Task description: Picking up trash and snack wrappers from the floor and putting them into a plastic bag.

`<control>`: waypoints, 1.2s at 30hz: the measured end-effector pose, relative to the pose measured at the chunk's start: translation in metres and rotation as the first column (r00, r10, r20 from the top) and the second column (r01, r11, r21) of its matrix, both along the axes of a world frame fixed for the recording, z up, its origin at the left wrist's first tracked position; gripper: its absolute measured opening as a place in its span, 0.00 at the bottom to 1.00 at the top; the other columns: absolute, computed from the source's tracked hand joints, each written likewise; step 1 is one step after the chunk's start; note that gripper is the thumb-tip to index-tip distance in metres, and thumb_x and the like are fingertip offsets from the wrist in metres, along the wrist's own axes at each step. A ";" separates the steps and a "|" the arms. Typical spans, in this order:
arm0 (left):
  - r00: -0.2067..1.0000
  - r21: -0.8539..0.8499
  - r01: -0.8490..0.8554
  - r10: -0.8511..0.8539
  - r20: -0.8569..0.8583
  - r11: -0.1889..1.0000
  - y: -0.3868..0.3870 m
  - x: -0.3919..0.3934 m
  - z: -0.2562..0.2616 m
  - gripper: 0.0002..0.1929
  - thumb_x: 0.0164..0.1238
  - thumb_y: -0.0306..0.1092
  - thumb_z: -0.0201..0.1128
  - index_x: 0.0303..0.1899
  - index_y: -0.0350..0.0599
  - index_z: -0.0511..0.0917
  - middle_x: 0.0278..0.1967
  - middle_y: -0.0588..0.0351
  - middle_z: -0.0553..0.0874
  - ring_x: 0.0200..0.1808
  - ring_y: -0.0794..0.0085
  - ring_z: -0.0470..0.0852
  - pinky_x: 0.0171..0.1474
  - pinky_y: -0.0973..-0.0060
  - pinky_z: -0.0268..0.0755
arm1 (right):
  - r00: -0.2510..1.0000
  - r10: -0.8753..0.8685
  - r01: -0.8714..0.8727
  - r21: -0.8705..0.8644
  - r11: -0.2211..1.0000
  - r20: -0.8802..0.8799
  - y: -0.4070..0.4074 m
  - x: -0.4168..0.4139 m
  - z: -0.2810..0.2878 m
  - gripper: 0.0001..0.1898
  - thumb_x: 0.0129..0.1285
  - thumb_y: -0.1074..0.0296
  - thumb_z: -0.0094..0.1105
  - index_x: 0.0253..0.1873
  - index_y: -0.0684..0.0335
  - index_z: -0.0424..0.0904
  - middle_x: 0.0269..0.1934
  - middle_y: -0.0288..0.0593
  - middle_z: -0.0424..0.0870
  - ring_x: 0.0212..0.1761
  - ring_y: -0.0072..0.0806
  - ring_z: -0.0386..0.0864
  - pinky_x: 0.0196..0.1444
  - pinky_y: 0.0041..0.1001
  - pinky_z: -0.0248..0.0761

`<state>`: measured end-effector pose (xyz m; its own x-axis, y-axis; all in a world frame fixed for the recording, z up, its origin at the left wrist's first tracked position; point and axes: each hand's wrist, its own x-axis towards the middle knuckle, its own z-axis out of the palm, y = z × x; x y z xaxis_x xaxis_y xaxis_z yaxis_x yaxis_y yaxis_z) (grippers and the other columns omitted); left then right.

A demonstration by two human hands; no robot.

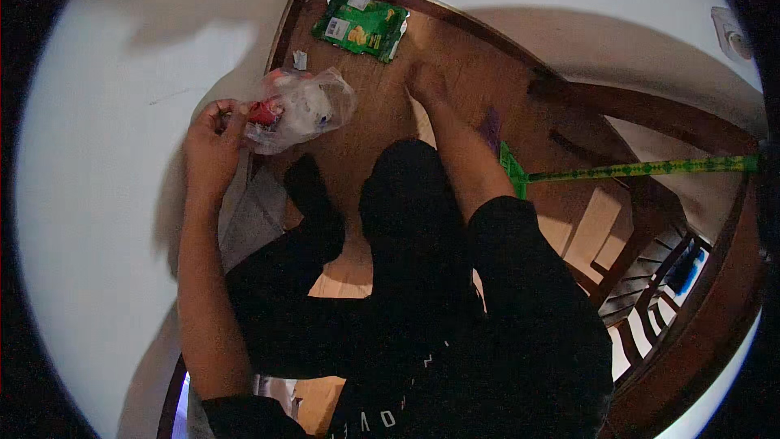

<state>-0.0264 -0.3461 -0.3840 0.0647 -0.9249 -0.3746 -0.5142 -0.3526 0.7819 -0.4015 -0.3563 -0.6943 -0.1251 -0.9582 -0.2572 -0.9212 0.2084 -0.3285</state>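
Observation:
My left hand point(216, 134) pinches the rim of a clear plastic bag point(332, 97) beside the white wall. Inside the bag I make out a red wrapper point(265, 111) and crumpled whitish material. My right hand point(428, 83) reaches down over the brown wooden floor point(378, 103); it is dim and its fingers are mostly hidden. Just beyond it lies a green snack packet point(372, 24) with silvery edges, flat near the corner. A small white scrap point(300, 60) rests between the bag and the dark skirting board.
At the right lies a broom with a green head point(513, 171), purple bristles point(491, 128) and a patterned green handle point(646, 167). Stairs with dark railings point(646, 292) drop away at lower right. A wall socket point(734, 36) is at upper right. My bent legs point(408, 213) occupy the middle.

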 end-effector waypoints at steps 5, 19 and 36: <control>0.987 -0.086 0.076 -0.063 0.147 0.993 -0.004 -0.001 -0.004 0.14 0.69 0.39 0.64 0.45 0.35 0.80 0.29 0.56 0.83 0.29 0.76 0.79 0.34 0.76 0.72 | 0.870 -0.221 0.230 0.033 0.973 0.440 0.015 0.003 0.027 0.11 0.67 0.62 0.57 0.41 0.65 0.82 0.37 0.48 0.84 0.40 0.38 0.81 0.45 0.37 0.74; 1.000 0.045 0.000 0.001 -0.006 0.999 -0.015 -0.015 0.007 0.13 0.69 0.39 0.64 0.43 0.37 0.80 0.28 0.57 0.82 0.26 0.79 0.78 0.31 0.77 0.71 | 0.764 0.513 -0.277 -0.520 0.808 0.391 0.010 0.158 0.244 0.11 0.62 0.66 0.62 0.48 0.60 0.79 0.37 0.46 0.82 0.39 0.36 0.82 0.44 0.34 0.75; 1.000 0.064 0.022 -0.022 -0.002 0.998 -0.010 -0.007 0.002 0.14 0.69 0.38 0.65 0.45 0.36 0.80 0.31 0.54 0.84 0.27 0.76 0.80 0.33 0.77 0.74 | 0.630 -0.256 0.369 0.008 0.929 0.733 -0.013 0.054 0.101 0.22 0.60 0.62 0.68 0.55 0.69 0.77 0.43 0.48 0.84 0.47 0.33 0.81 0.51 0.31 0.74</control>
